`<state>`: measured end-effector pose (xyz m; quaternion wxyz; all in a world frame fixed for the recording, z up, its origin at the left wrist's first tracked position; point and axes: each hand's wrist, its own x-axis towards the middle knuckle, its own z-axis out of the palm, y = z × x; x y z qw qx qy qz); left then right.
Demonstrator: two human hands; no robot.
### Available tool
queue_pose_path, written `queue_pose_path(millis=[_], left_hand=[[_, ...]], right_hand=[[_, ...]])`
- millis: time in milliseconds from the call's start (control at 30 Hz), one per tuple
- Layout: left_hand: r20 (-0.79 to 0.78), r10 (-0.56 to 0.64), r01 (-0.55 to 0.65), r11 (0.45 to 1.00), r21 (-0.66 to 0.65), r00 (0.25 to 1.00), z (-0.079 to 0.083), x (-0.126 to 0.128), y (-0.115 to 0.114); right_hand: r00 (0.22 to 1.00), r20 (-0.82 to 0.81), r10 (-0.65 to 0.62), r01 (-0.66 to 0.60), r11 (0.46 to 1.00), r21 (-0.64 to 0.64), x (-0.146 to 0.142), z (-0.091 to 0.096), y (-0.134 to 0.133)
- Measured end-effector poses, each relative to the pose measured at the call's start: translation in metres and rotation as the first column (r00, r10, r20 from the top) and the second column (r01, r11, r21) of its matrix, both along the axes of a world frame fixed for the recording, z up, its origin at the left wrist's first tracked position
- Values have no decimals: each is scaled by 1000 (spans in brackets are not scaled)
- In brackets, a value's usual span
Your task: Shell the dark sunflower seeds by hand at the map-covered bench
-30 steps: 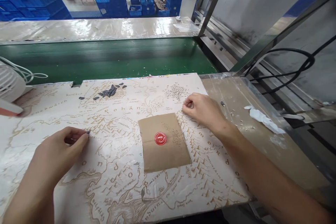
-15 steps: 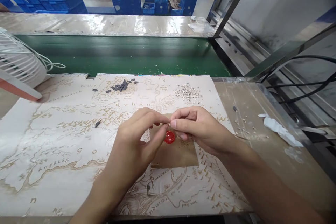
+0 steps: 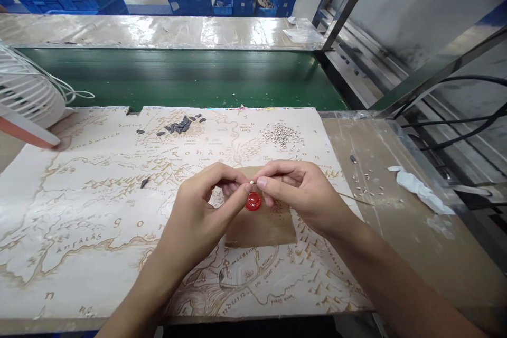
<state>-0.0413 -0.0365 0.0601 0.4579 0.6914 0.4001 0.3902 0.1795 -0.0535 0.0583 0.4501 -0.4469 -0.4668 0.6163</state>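
My left hand (image 3: 212, 195) and my right hand (image 3: 299, 190) meet over a brown paper piece (image 3: 261, 232), their thumbs and forefingers pinched close together. A tiny pale bead (image 3: 251, 182) shows at the left fingertips. Whatever the right fingertips pinch is too small to make out. Just below the fingers, a round red wax seal (image 3: 253, 201) lies on the brown paper. Past my right wrist a thin brown cord (image 3: 358, 200) sticks out; the wrist hides where it leads.
A printed map sheet (image 3: 99, 222) covers the table, bearing dark stone-like chips (image 3: 182, 125) and a pile of small pale beads (image 3: 282, 134). A white fan (image 3: 27, 95) stands left, crumpled white tissue (image 3: 420, 188) right. Behind runs a green conveyor belt (image 3: 190, 79).
The pale bead now shows clearly between the fingertips. Both hands stay pinched, shifted slightly. The whole view has moved a little, with the scene sitting slightly higher and further left.
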Motion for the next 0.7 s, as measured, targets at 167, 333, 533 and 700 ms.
queue_pose_path(millis=[167, 333, 533, 700], left_hand=[[212, -39, 107, 942, -317, 977, -7, 1, 4], [307, -24, 162, 886, -434, 951, -10, 4, 6], [219, -168, 254, 849, -464, 961, -8, -1, 13], [-311, 166, -179, 984, -12, 936, -17, -27, 64]], right_hand=[[994, 62, -87, 78, 988, 130, -4, -1, -5], [993, 73, -94, 82, 985, 149, -6, 1, -4], [987, 160, 11, -31, 992, 121, 4, -2, -1], [938, 340, -72, 3, 980, 198, 8, -4, -1]])
